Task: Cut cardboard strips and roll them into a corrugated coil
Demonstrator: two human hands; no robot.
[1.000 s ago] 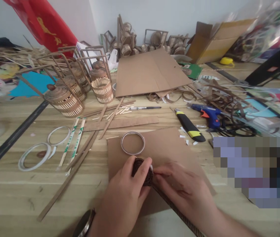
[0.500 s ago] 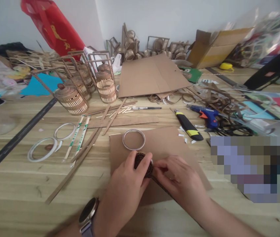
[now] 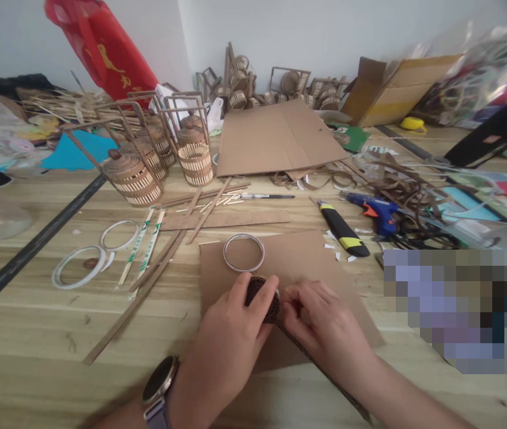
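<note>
My left hand [image 3: 235,328], with a watch [image 3: 160,381] on its wrist, grips a dark brown coil of rolled corrugated cardboard [image 3: 257,291]. Two fingers lie across its top. Close by on the right, my right hand [image 3: 320,316] is closed in a pinch; what its fingertips hold is hidden. A cardboard strip [image 3: 338,387] trails from the coil beneath the right hand toward the bottom edge. A small white bit shows at the coil's right side. Both hands are above a cardboard sheet [image 3: 342,286], where a tape roll [image 3: 225,262] lies beyond the coil.
A black and yellow utility knife [image 3: 342,229] and a blue glue gun [image 3: 382,214] lie at right. Left are two white tape rings [image 3: 59,280], chopsticks in wrappers [image 3: 146,247] and brown strips [image 3: 123,319]. Small slatted buckets [image 3: 134,182] stand behind, beside a big cardboard sheet [image 3: 275,140].
My right fingertips have drawn slightly away from the coil, to the right. More of the trailing strip shows below my right hand. The left hand keeps its grip.
</note>
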